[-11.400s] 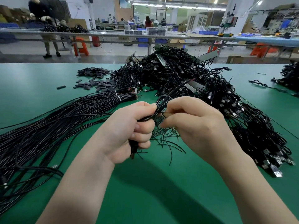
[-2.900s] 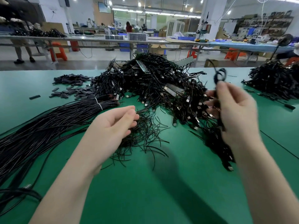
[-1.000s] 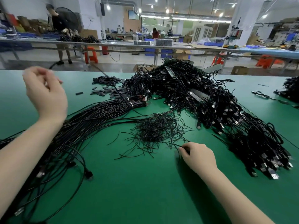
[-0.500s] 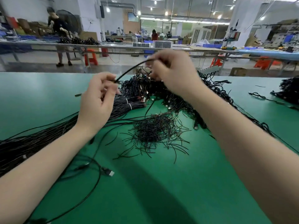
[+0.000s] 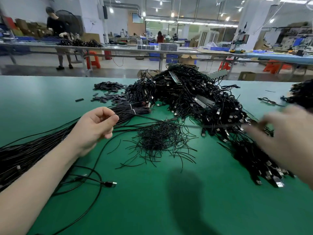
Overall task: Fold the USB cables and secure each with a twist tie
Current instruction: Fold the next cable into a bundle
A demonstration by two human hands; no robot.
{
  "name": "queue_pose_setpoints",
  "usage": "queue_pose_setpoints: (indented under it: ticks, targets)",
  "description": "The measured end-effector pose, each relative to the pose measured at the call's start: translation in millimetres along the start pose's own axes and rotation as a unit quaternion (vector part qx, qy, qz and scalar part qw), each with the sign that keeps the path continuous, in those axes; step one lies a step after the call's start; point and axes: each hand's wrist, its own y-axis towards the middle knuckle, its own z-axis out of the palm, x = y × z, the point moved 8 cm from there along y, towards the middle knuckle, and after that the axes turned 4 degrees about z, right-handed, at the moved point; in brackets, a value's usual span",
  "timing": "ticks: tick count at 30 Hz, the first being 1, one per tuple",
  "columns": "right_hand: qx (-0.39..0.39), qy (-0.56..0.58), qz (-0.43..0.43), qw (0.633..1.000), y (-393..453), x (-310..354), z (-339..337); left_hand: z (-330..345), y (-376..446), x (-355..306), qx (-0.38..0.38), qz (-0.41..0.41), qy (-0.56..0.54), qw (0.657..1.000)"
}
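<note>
One black USB cable (image 5: 191,125) is stretched taut across the green table (image 5: 152,209) between my hands. My left hand (image 5: 96,126) pinches it at the left between thumb and forefinger. My right hand (image 5: 286,138), blurred by motion, grips it at the far right. The cable's slack loops lie under my left forearm, ending in a USB plug (image 5: 110,184). A loose heap of short black twist ties (image 5: 159,138) sits between my hands, under the stretched cable.
A bundle of straight unfolded cables (image 5: 33,150) fans out to the left. A large pile of tied cables (image 5: 194,99) fills the centre back and runs down the right. Small black parts (image 5: 108,92) lie at back left. Another cable pile (image 5: 303,94) sits far right.
My hands were close together and raised with the cable; they have now spread apart, the right sweeping far right and down, the left lowering, drawing the cable out straight.
</note>
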Motion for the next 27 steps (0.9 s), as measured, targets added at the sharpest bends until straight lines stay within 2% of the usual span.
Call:
queue_pose_setpoints:
  ticks: [3, 6, 9, 10, 12, 15, 16, 19, 23, 27]
  targets:
    - [0.184, -0.076, 0.037, 0.979, -38.3, -22.1, 63.6, 13.4, 0.3, 5.3, -0.002, -0.075, -0.127, 0.989]
    - [0.335, -0.043, 0.011, 0.941, -74.7, -9.4, 117.5, 49.0, -1.3, 13.4, -0.003, -0.139, -0.289, 0.947]
    - [0.427, -0.011, -0.043, 0.903, -88.6, 23.6, 138.3, 90.6, 0.9, 10.5, -0.019, -0.15, -0.383, 0.911]
    - [0.422, 0.02, -0.067, 0.904, -83.7, 37.8, 137.8, 103.8, 1.5, 9.6, -0.022, -0.154, -0.385, 0.91]
    - [0.365, 0.165, -0.106, 0.91, -63.2, 75.0, 119.9, 128.3, 1.5, 8.5, -0.019, -0.164, -0.371, 0.914]
    - [0.256, 0.411, -0.122, 0.867, -31.8, 122.9, 75.6, 145.7, 1.5, 7.8, -0.02, -0.138, -0.322, 0.936]
    - [0.224, 0.441, -0.122, 0.861, -24.4, 131.4, 66.1, 144.9, 2.3, 6.6, -0.026, -0.119, -0.302, 0.946]
    - [0.141, 0.439, -0.143, 0.876, -11.5, 146.7, 50.0, 136.7, 4.2, -3.1, -0.034, -0.07, -0.251, 0.965]
    - [0.171, 0.509, -0.159, 0.828, -12.0, 161.5, 54.1, 131.7, 4.6, -14.0, 0.024, -0.053, -0.156, 0.986]
    - [0.274, 0.605, -0.169, 0.728, -21.2, 171.0, 62.3, 131.1, 1.5, -14.8, 0.079, -0.077, -0.146, 0.983]
